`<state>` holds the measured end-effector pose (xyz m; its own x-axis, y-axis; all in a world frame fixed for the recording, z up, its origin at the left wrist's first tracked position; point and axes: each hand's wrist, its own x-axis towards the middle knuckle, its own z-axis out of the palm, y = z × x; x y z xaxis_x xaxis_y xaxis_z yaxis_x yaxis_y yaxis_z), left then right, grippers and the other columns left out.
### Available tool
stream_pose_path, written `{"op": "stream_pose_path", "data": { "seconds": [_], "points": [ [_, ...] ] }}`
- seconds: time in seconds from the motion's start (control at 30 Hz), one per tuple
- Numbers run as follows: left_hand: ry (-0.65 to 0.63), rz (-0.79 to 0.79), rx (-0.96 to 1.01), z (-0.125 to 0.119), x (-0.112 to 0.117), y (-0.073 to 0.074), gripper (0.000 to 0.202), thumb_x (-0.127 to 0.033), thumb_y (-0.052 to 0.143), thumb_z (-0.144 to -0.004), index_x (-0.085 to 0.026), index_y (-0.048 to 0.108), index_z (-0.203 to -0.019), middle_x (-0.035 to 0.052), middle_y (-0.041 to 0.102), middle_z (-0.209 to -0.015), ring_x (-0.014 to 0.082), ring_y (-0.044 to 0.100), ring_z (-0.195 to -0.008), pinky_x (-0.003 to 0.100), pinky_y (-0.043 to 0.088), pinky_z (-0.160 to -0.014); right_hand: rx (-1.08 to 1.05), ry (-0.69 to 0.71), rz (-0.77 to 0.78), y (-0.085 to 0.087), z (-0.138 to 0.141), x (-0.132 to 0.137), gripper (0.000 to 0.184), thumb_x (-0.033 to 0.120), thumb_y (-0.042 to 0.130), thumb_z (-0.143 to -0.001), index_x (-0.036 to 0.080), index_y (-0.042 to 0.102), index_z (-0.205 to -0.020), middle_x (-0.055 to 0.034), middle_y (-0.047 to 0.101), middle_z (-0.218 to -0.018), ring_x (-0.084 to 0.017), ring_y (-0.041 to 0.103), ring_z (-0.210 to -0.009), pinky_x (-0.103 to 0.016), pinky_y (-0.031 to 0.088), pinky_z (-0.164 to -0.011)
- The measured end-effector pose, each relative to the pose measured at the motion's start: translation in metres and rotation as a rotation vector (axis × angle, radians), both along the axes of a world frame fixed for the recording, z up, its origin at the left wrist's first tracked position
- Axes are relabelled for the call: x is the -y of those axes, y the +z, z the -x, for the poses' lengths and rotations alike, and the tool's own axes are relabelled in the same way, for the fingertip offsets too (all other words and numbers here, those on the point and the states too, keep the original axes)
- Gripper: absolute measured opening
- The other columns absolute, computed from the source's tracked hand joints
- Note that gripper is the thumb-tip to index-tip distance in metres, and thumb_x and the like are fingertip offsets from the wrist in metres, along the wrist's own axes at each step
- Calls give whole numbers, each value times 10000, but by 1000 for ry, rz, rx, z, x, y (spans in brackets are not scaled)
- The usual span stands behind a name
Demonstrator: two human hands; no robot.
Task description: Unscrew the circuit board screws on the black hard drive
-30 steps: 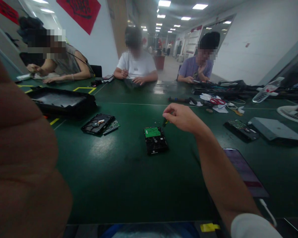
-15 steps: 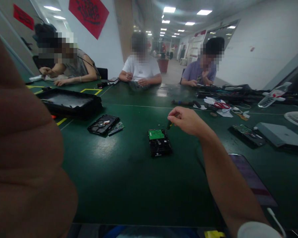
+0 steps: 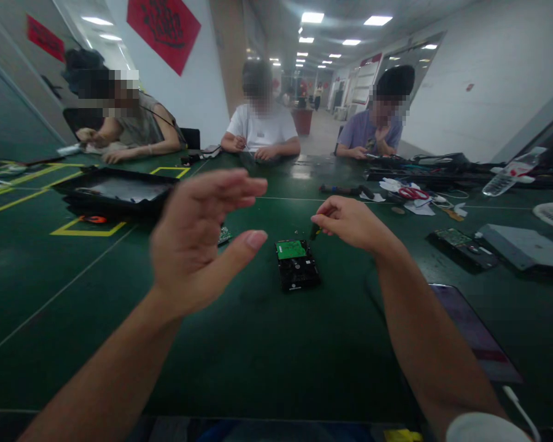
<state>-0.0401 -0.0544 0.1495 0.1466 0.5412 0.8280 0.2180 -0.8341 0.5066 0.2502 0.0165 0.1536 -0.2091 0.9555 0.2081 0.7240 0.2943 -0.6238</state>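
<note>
A black hard drive with a green circuit board [image 3: 298,270] lies flat on the green table. My right hand [image 3: 348,224] pinches a small dark screwdriver [image 3: 314,231], held upright over the far right corner of the drive. Whether its tip touches a screw is too small to tell. My left hand [image 3: 200,245] is raised to the left of the drive, fingers stretched and thumb apart, holding nothing. Past its thumb shows the edge of a loose circuit board [image 3: 224,234]; what lies around that is hidden by the hand.
At the left sits a black tray-like casing [image 3: 105,190] beside an orange item [image 3: 93,219]. Rightward are another hard drive [image 3: 463,248], a grey box [image 3: 523,245], a phone-like tablet [image 3: 474,331] and a bottle [image 3: 513,172]. Red scissors [image 3: 413,194] lie farther back. Three people sit opposite.
My left hand has moved from close to the camera, forward and right toward the drive, and now covers the second drive. My right hand with the screwdriver has stayed in place.
</note>
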Motion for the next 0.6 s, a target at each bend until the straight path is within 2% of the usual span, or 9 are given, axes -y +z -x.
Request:
{"op": "stream_pose_path", "data": {
  "seconds": [0.03,0.1,0.17,0.2,0.27,0.33,0.5,0.6],
  "points": [
    [-21,67,-53,-6,-6,-16,420,-356,747,-1023,-244,602,-1401,77,698,-1345,271,706,-1265,478,616,-1077,-13,5,3,-1,-1,-2,176,381,752,-939,208,717,-936,-69,798,-856,-226,751,-777,-339,565,-728],
    [53,191,-168,-19,-19,-57,260,-295,660,-1061,-223,655,-1311,81,738,-1232,239,735,-1136,458,632,-1026,-28,9,14,-3,-3,-4,183,386,761,-931,211,711,-936,-62,796,-838,-218,748,-738,-341,573,-717],
    [84,234,-314,-27,-28,-98,250,-264,597,-1074,-227,640,-1317,90,731,-1238,253,714,-1162,489,615,-1046,-41,4,23,-4,-3,-5,176,377,759,-930,211,701,-930,-54,790,-815,-209,741,-691,-339,576,-696],
    [48,219,-409,-30,-30,-114,277,-263,592,-1070,-228,626,-1343,106,707,-1303,268,685,-1230,505,593,-1086,-52,3,28,-4,-3,-5,168,368,754,-931,211,695,-931,-52,788,-808,-205,740,-676,-336,577,-685],
    [-44,163,-576,-32,-32,-137,339,-292,599,-1062,-231,603,-1395,131,660,-1393,294,646,-1298,524,568,-1121,-71,4,42,-4,-3,-4,149,346,744,-937,209,687,-941,-45,783,-788,-199,739,-652,-326,577,-662],
    [-74,144,-667,-33,-32,-146,417,-377,632,-1050,-232,584,-1438,155,612,-1467,333,602,-1360,565,541,-1153,-77,5,55,-3,-2,-3,125,320,731,-945,206,683,-959,-39,776,-772,-192,736,-641,-314,575,-652],
    [-63,138,-749,-33,-36,-147,649,-547,714,-989,-216,541,-1520,181,545,-1553,392,498,-1470,634,441,-1242,-42,49,19,-4,1,-3,133,336,680,-991,210,709,-1023,-47,792,-898,-178,733,-710,-295,552,-692],
    [-42,147,-773,-33,-39,-150,742,-601,743,-954,-217,526,-1551,181,525,-1585,413,457,-1504,656,409,-1261,9,76,-6,-4,3,-2,213,394,608,-1042,220,725,-1007,-35,772,-866,-180,709,-726,-293,522,-704]
  ]
}}
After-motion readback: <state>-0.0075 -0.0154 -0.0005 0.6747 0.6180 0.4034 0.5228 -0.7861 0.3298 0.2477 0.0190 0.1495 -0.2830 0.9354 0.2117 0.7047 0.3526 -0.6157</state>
